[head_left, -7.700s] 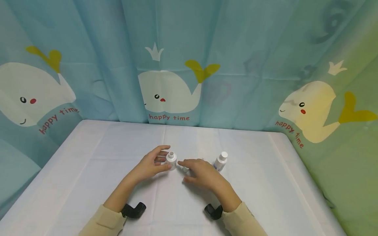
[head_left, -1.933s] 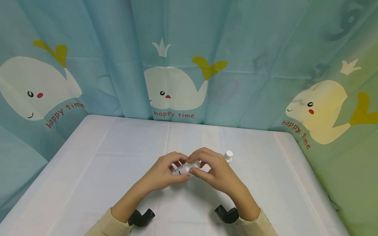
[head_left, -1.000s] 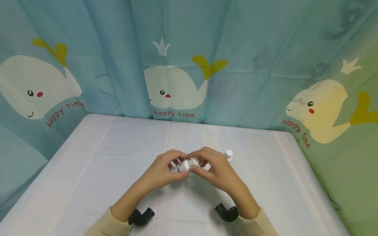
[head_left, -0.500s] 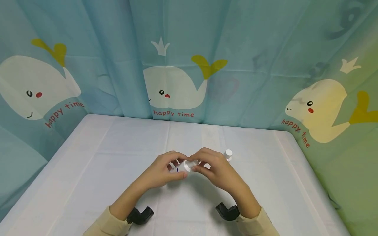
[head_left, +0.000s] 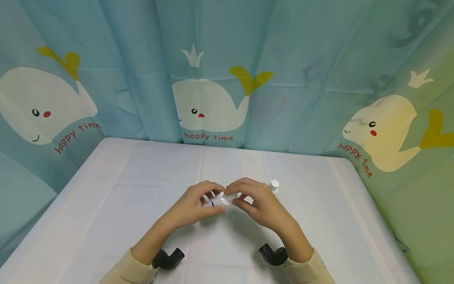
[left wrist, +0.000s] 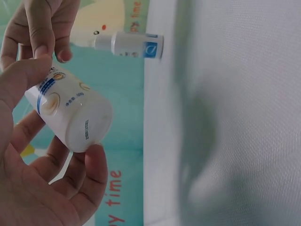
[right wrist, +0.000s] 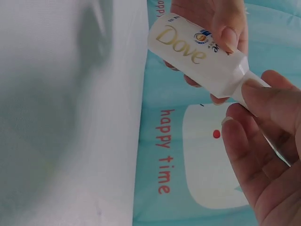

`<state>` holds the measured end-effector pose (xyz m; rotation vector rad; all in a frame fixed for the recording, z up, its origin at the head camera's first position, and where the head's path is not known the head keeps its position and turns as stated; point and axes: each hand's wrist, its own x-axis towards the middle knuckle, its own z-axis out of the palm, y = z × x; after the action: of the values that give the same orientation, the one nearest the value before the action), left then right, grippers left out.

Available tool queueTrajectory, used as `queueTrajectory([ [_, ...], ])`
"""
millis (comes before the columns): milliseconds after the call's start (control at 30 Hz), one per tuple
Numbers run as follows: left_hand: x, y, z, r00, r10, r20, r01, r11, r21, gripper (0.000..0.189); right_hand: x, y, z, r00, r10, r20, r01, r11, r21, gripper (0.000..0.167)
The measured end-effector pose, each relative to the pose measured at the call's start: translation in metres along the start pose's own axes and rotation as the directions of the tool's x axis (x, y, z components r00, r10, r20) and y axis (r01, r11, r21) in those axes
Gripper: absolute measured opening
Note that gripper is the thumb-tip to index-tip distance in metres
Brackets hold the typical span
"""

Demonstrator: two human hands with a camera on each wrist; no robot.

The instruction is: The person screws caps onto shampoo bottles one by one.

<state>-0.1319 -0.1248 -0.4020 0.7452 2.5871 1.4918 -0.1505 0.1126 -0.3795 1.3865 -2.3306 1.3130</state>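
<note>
A small white Dove bottle [right wrist: 188,52] is held tilted above the table, its capped end toward the right. My left hand [head_left: 193,203] grips the bottle's body, with fingers around its side and base in the left wrist view [left wrist: 89,122]. My right hand [head_left: 260,202] pinches the white cap [right wrist: 256,81] between thumb and fingers, which partly cover it. Behind the right hand stands a second white bottle [left wrist: 136,44], capped and upright; in the head view only its top [head_left: 274,184] shows.
A white cloth covers the table [head_left: 149,169]. Blue-green curtains [head_left: 301,118] printed with whales hang behind it and along the sides. Black curved mounts sit at the left wrist [head_left: 168,259] and right wrist [head_left: 273,255].
Earliest, the bottle stood uncapped on the table between my loosely spread hands. Since then it has been lifted and tilted, with a cap on its neck. Lately the right fingers shift slightly around the cap.
</note>
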Motion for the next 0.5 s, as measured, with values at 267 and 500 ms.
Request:
queueTrajectory([
  [267, -0.0001, 0.0021, 0.0011, 1.0, -0.01, -0.014, 0.01, 1.0, 0.016, 0.036, -0.0013, -0.0014, 0.0015, 0.995, 0.093, -0.021, -0.094, 0.992, -0.08, 0.024],
  [500, 0.0002, -0.001, -0.0004, 1.0, -0.018, 0.011, 0.018, 1.0, -0.001, 0.04, -0.0009, -0.0009, 0.0004, 0.995, 0.103, -0.006, -0.103, 0.992, -0.067, 0.031],
])
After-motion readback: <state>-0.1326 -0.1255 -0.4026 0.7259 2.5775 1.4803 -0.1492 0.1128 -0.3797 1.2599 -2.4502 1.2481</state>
